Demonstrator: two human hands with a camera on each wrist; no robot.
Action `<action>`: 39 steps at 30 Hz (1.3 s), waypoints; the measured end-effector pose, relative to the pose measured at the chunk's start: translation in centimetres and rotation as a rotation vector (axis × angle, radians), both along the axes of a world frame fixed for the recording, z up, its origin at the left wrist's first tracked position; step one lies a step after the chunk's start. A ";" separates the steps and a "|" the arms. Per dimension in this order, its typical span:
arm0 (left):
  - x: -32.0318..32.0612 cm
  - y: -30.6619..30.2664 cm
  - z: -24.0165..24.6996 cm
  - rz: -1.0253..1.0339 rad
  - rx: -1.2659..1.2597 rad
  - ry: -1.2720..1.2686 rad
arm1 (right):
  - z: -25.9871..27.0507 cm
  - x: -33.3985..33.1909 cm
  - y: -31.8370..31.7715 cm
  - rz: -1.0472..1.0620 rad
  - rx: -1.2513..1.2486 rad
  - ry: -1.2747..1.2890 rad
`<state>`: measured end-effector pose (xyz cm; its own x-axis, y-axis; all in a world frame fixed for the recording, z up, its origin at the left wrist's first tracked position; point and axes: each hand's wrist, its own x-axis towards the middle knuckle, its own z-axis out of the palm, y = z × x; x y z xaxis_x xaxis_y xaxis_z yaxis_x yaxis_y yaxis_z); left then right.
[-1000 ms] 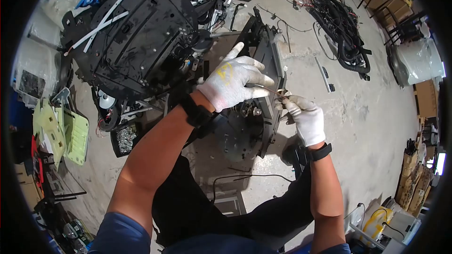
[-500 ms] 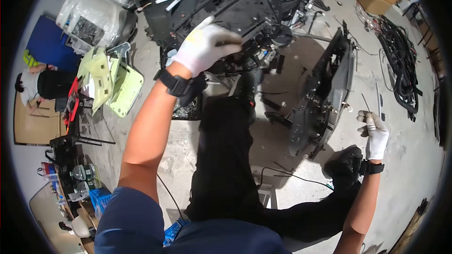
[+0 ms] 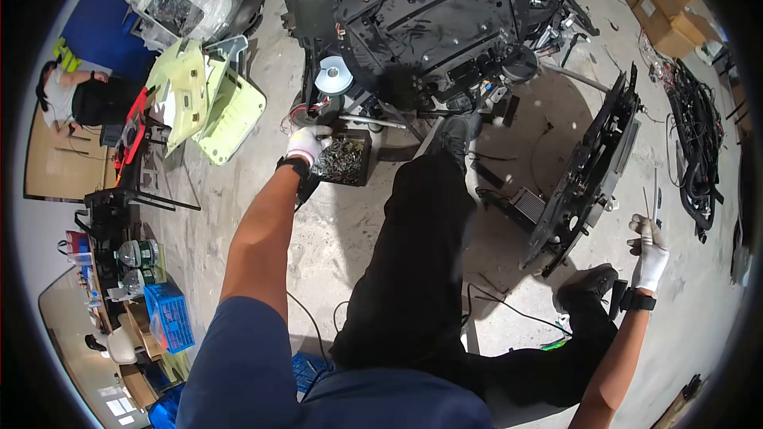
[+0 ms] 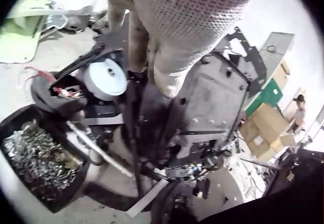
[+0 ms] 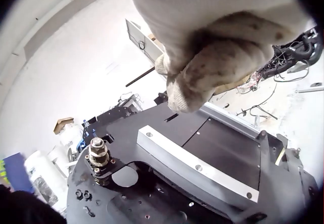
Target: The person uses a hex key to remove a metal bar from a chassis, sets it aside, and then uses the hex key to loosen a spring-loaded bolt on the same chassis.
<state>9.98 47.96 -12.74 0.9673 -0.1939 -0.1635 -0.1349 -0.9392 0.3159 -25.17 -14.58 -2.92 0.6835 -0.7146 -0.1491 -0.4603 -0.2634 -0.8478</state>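
The gloved left hand (image 3: 306, 144) hovers at the left edge of a black tray (image 3: 368, 157) of small metal hardware (image 3: 340, 160). In the left wrist view the hand (image 4: 182, 26) hangs with loosely extended fingers and nothing visible in them, the tray's hardware (image 4: 38, 155) at lower left. Off to the right, the gloved right hand (image 3: 652, 258) pinches a thin dark rod (image 3: 645, 200). The right wrist view has this hand (image 5: 217, 57) with curled fingers, the rod (image 5: 140, 76) sticking out, above a black panel assembly (image 5: 223, 143). That assembly (image 3: 584, 179) stands tilted on the floor in the head view.
A large black base (image 3: 441, 20) with a white spool (image 3: 334, 76) beside it lies ahead. Yellow-green panels (image 3: 230, 115) are at left, a cable bundle (image 3: 693, 139) at right. Cardboard boxes (image 3: 656, 0) are at upper right. Another person (image 3: 67, 95) is at far left.
The hands have parted from beside the black assembly. The left hand moved left to the hardware tray; the right moved right, still holding the rod. The head view has shifted left.
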 end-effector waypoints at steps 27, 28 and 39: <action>-8.3 -40.0 18.3 -0.753 -0.272 -0.113 | -0.3 -4.5 0.1 -0.013 0.177 0.041; -8.6 -41.2 17.4 -0.722 -0.275 -0.075 | -0.7 -4.8 0.2 -0.031 0.187 0.043; -10.4 -46.3 13.0 -0.572 -0.364 0.058 | -4.5 -4.9 0.1 0.103 -0.010 0.358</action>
